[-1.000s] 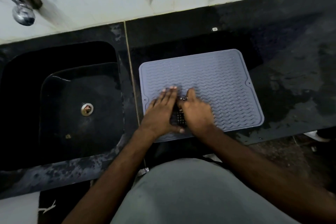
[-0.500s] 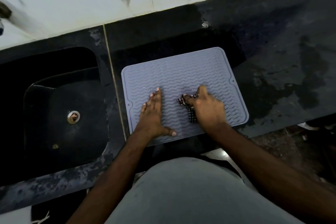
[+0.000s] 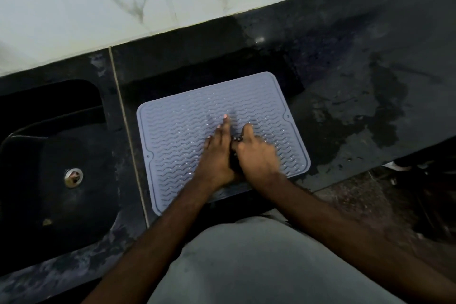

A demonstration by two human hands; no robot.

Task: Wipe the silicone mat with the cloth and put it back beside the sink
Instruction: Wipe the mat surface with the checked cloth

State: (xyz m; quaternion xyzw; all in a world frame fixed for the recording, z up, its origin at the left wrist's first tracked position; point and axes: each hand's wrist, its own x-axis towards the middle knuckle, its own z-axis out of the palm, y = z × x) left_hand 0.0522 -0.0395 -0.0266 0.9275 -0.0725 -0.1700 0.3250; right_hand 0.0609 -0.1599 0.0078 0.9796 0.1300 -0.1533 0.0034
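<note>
My left hand (image 3: 218, 153) lies flat on the grey, wave-ribbed silicone mat (image 3: 187, 136), fingers stretched forward and close together, palm pressing down near the mat's middle. My right hand (image 3: 256, 155) sits right against it, knuckles up, fingers curled over a small dark checked cloth (image 3: 237, 139), of which only a scrap peeks out between my two hands. My forearms come in from the front edge of the worktop and converge, the left slanting rightward, the right slanting leftward, both wrists low over the mat's near edge. The mat rests on the black stone worktop (image 3: 345, 76), its near edge at the worktop's front edge and its left edge just beside the seam that borders the black sink (image 3: 56, 170). Wet patches darken the worktop to the mat's right.
</note>
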